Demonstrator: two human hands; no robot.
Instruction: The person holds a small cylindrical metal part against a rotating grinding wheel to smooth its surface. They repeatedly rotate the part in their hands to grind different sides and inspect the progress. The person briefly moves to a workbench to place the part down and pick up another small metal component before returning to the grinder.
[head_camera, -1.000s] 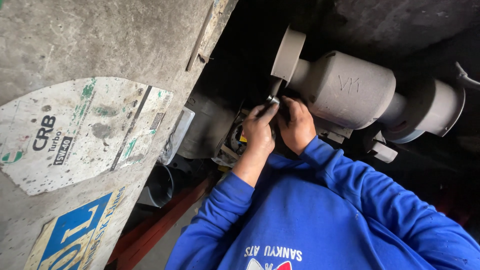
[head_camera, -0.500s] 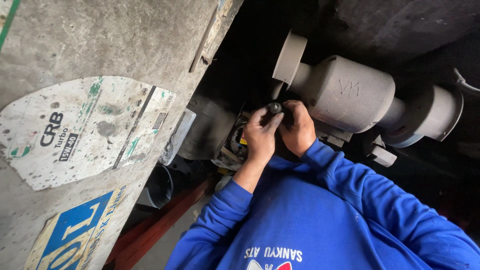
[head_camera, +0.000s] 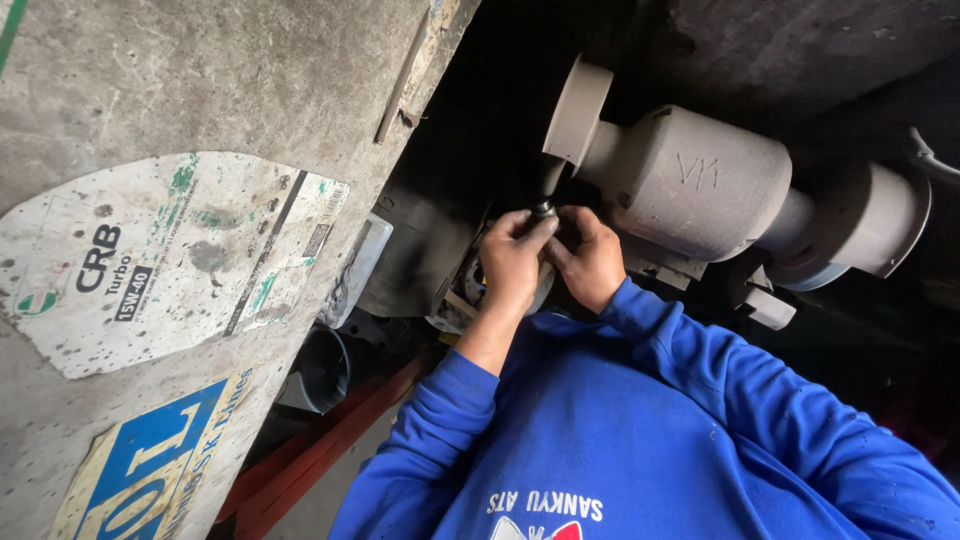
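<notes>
Grey cylindrical machine housing with end flanges spans the upper right, mounted in shadow. Below it, a person in a blue sweatshirt raises both forearms. Left hand and right hand meet side by side, fingers curled closed around a small dark cylindrical part just beneath the housing's left flange.
</notes>
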